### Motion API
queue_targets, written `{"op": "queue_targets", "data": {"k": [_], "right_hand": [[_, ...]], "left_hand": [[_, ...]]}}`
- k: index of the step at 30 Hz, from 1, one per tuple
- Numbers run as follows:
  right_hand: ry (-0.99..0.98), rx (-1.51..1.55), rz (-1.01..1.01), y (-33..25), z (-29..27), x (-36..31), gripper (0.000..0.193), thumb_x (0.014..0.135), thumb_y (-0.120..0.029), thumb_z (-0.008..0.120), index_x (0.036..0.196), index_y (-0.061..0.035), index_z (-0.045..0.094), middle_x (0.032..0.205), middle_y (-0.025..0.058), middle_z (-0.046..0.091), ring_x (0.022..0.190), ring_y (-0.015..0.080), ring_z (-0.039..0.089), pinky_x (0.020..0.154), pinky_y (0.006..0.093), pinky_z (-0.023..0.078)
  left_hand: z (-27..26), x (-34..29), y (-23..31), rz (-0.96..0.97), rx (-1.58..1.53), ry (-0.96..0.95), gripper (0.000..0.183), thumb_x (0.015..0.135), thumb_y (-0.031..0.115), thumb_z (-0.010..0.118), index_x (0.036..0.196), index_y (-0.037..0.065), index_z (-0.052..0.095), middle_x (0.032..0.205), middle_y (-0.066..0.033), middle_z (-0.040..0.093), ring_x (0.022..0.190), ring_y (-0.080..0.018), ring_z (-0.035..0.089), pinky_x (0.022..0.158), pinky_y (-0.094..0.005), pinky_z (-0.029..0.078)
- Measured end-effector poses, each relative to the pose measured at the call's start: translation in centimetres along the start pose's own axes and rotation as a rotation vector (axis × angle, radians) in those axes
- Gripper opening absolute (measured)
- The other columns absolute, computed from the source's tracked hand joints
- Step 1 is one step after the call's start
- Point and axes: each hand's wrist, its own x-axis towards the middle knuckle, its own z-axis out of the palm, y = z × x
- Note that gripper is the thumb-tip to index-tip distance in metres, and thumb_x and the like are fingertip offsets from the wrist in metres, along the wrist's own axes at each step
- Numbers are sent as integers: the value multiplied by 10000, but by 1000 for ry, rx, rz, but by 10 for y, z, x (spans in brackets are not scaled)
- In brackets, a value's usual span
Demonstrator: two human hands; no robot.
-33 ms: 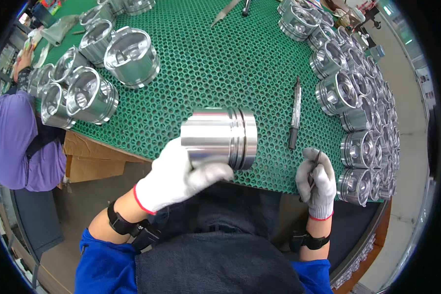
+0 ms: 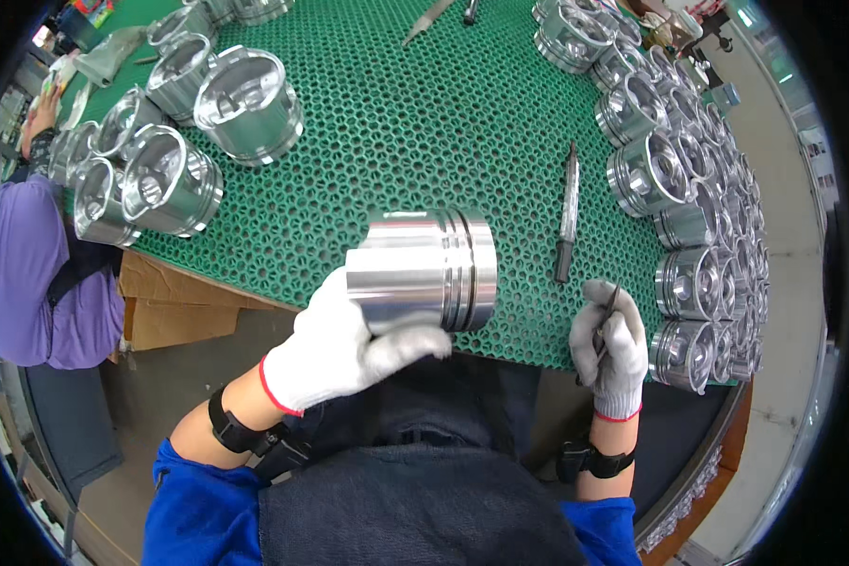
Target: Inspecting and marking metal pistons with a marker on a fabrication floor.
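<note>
My left hand (image 2: 335,344), in a white knit glove, is closed around a shiny metal piston (image 2: 406,269) lying on its side in the grip, above the mat's near edge. Its ring grooves face right and the thumb presses along its lower side. At the right, my gloved right hand (image 2: 618,349) is closed on a thin dark pointed tool (image 2: 613,300), whose tip sticks up past the fingers; the rest is mostly hidden. A marker pen (image 2: 568,217) with a dark cap lies on the green mat beyond that hand.
Many pistons (image 2: 689,283) stand packed along the table's right side. Several more pistons (image 2: 250,106) stand at the left on the green perforated mat (image 2: 396,123). A pointed blade (image 2: 429,21) lies at the far edge. A person in purple (image 2: 24,274) sits at the left, near a cardboard box (image 2: 184,311).
The piston has tilted very slightly in my left hand. The table and its things sit a touch higher and further left in view. My right hand keeps its hold.
</note>
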Motion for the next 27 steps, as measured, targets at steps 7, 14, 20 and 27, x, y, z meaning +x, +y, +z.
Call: {"op": "queue_targets", "data": {"k": [7, 14, 20, 27], "right_hand": [[55, -54, -48, 1, 3, 6, 611, 902, -399, 630, 1265, 83, 528, 746, 128, 645, 398, 84, 444, 355, 204, 315], [14, -33, 36, -16, 11, 6, 557, 902, -334, 640, 1282, 62, 540, 826, 124, 659, 507, 107, 537, 452, 222, 417], [38, -1539, -260, -47, 51, 66, 518, 864, -409, 683, 1335, -228, 569, 969, 142, 643, 852, 330, 662, 781, 421, 531], [-322, -670, -105, -86, 17, 29, 360, 887, -214, 603, 1168, 0, 669, 993, 161, 703, 793, 239, 678, 729, 355, 556]], "left_hand": [[5, -27, -28, 230, 279, -87, 656, 677, 288, 910, 1211, 32, 627, 1172, -144, 653, 1102, -311, 621, 965, -392, 477], [7, -30, -30, 133, 252, -110, 754, 629, 262, 940, 1251, 21, 587, 1184, -130, 642, 1099, -303, 627, 974, -394, 475], [8, -37, -32, 143, 299, -98, 721, 649, 265, 925, 1243, 26, 593, 1171, -125, 647, 1084, -309, 635, 951, -396, 490], [12, -32, -7, 212, 485, -57, 694, 621, 267, 914, 1190, 17, 605, 1110, -166, 626, 997, -346, 642, 896, -415, 514]]}}
